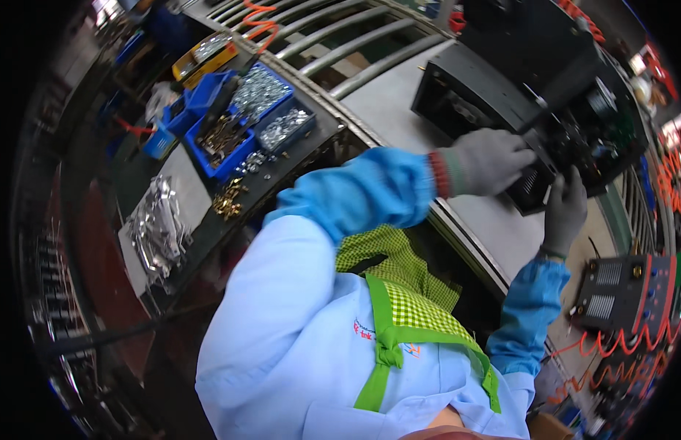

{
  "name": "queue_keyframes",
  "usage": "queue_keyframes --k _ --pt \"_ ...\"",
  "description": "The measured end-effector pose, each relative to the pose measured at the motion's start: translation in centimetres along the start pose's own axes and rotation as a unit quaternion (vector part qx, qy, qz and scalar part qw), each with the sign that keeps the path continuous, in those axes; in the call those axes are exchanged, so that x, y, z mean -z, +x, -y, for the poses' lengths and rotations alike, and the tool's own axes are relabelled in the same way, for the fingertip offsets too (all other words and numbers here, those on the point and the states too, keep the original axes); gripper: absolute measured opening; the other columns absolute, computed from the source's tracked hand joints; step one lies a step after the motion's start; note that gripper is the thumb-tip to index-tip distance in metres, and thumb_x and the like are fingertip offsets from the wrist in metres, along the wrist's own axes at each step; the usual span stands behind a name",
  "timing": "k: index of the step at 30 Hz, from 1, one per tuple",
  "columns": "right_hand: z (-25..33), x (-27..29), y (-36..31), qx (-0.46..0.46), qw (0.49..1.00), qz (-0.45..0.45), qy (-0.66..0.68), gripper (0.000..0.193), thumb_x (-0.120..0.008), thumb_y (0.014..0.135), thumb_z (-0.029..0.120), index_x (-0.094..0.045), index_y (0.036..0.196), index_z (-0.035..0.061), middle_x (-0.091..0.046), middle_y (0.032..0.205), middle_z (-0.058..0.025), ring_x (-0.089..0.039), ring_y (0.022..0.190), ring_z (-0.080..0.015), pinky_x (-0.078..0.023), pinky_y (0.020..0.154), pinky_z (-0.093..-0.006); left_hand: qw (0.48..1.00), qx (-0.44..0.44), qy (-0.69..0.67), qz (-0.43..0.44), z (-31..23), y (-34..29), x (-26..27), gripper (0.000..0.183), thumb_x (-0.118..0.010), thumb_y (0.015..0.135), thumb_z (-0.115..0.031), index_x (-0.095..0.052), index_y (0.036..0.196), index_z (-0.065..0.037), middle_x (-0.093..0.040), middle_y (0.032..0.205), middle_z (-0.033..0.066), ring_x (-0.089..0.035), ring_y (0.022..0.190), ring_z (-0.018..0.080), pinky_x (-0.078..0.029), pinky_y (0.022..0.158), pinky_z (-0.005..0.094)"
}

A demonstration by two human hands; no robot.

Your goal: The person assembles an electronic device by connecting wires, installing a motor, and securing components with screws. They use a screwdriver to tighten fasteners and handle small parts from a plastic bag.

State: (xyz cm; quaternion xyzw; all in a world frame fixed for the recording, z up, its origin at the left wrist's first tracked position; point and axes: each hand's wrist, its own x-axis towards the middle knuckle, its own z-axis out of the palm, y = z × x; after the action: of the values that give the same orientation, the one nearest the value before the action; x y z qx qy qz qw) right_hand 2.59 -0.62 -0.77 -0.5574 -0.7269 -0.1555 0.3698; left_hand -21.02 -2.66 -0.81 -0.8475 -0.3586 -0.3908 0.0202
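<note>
Both gloved hands on the black metal machine case (494,95) on the grey workbench (399,95), left hand (487,160) spread flat over its near edge, right hand (565,209) loosely curled at the corner; probably heavy, rigid, best gripped by edges.

A big black box (494,95) sits on the grey tabletop (399,103). It is made of metal, and its open end shows small parts and wires. A side with little slots faces the near edge.
</note>
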Motion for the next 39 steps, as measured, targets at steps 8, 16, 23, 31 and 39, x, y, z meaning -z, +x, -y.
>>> queue_keyframes --k 8,16,23,31,39 --pt "14.6 -1.4 -2.4 0.109 0.931 0.196 0.288 0.025 -0.065 0.084 0.008 -0.064 0.109 0.0033 -0.066 0.099 -0.0147 -0.065 0.088 -0.0296 -0.052 0.079 -0.0363 0.875 0.422 0.226 0.075 10.3 -26.1 22.5 0.027 -0.059 0.087 -0.022 -0.066 0.105 -0.004 -0.066 0.100 0.0170 -0.063 0.093 0.0348 -0.050 0.083 0.0415" --pt "27.6 -10.4 -2.8 0.296 0.800 0.385 0.352 0.029 -0.062 0.085 0.019 -0.061 0.112 0.0095 -0.063 0.101 -0.0129 -0.062 0.089 -0.0326 -0.051 0.077 -0.0405 0.871 0.453 0.125 0.143 15.3 -35.1 26.3 0.021 -0.057 0.085 -0.015 -0.068 0.100 -0.005 -0.069 0.097 0.0160 -0.065 0.092 0.0333 -0.050 0.085 0.0401" --pt "35.7 -17.4 -1.7 0.345 0.761 0.405 0.372 0.029 -0.063 0.083 0.020 -0.063 0.109 0.0095 -0.061 0.108 -0.0130 -0.060 0.097 -0.0337 -0.049 0.084 -0.0425 0.889 0.401 0.097 0.198 15.9 -34.0 27.1 0.028 -0.056 0.085 -0.010 -0.064 0.112 -0.005 -0.066 0.105 0.0156 -0.062 0.100 0.0337 -0.049 0.088 0.0420" --pt "43.6 -22.9 -2.3 0.415 0.740 0.496 0.183 0.039 -0.065 0.081 0.025 -0.062 0.119 0.0170 -0.061 0.110 -0.0156 -0.061 0.102 -0.0353 -0.049 0.089 -0.0441 0.804 0.477 0.146 0.323 17.8 -34.1 26.0 0.045 -0.067 0.079 -0.016 -0.054 0.121 -0.005 -0.055 0.119 0.0194 -0.059 0.104 0.0388 -0.048 0.091 0.0450" --pt "43.7 -24.3 -2.7 0.370 0.740 0.525 0.198 0.030 -0.059 0.084 0.021 -0.060 0.114 0.0148 -0.062 0.107 -0.0168 -0.060 0.102 -0.0356 -0.048 0.088 -0.0453 0.783 0.471 0.148 0.378 18.8 -33.1 26.4 0.046 -0.068 0.079 -0.021 -0.053 0.119 -0.004 -0.061 0.105 0.0205 -0.059 0.101 0.0389 -0.048 0.087 0.0456"
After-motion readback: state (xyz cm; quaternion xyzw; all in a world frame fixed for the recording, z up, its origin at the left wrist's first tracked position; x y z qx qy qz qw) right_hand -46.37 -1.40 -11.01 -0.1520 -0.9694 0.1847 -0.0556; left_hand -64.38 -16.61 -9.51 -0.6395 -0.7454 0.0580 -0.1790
